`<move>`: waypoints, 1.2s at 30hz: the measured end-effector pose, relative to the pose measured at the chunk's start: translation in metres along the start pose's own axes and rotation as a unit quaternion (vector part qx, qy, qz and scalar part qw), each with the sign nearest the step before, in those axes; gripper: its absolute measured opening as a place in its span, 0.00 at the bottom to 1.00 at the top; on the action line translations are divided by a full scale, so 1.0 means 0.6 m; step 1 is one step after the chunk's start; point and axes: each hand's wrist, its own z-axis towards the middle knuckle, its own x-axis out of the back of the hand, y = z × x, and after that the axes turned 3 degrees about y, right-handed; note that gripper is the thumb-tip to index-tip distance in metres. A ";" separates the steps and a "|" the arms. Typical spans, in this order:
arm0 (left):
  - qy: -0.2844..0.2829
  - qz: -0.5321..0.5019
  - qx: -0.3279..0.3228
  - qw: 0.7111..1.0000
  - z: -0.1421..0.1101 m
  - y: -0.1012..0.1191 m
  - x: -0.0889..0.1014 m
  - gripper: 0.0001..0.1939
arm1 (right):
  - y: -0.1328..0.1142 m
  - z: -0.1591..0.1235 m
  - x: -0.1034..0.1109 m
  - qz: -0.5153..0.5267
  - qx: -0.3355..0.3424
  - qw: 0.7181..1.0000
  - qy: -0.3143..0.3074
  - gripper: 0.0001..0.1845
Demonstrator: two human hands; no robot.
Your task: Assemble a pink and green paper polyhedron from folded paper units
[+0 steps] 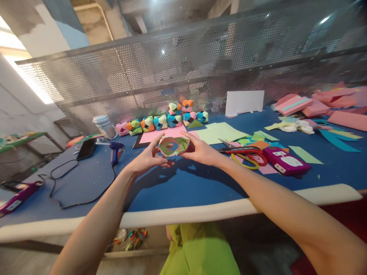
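Observation:
Between my two hands, just above the blue table (183, 187), is a folded paper ring (174, 154) in pale green and pink with an open middle. My left hand (149, 157) grips its left side, thumb on top and fingers curled below. At its right side my right hand (200, 151) pinches the rim between thumb and fingers. Behind the ring lies a pink paper sheet (162, 133) on a dark board. A row of finished-looking folded paper balls (160, 122) in several colours stands at the back, two stacked on top.
Scissors with red and yellow handles (250, 157) and a purple power strip (286, 161) lie to the right, near green sheets (222, 133). Leftward are a glue gun (116, 152), its looping cord, a phone (86, 148) and a lidded cup (104, 126). Pink paper stacks (295, 105) sit far right.

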 end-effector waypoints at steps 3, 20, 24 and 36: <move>0.005 0.032 -0.038 0.999 -0.001 0.004 -0.004 0.52 | -0.017 -0.003 0.002 -0.057 0.027 0.998 0.019 0.46; 0.108 0.165 -0.289 0.937 0.015 -0.029 0.000 0.40 | -0.022 -0.007 -0.005 -0.129 0.195 0.969 0.072 0.45; 0.107 0.173 -0.300 0.932 0.012 -0.031 -0.002 0.40 | -0.029 -0.008 -0.004 -0.136 0.196 0.968 0.074 0.45; 0.097 0.127 -0.198 0.967 0.002 -0.010 -0.017 0.40 | -0.041 -0.010 -0.009 0.000 0.074 0.995 0.060 0.44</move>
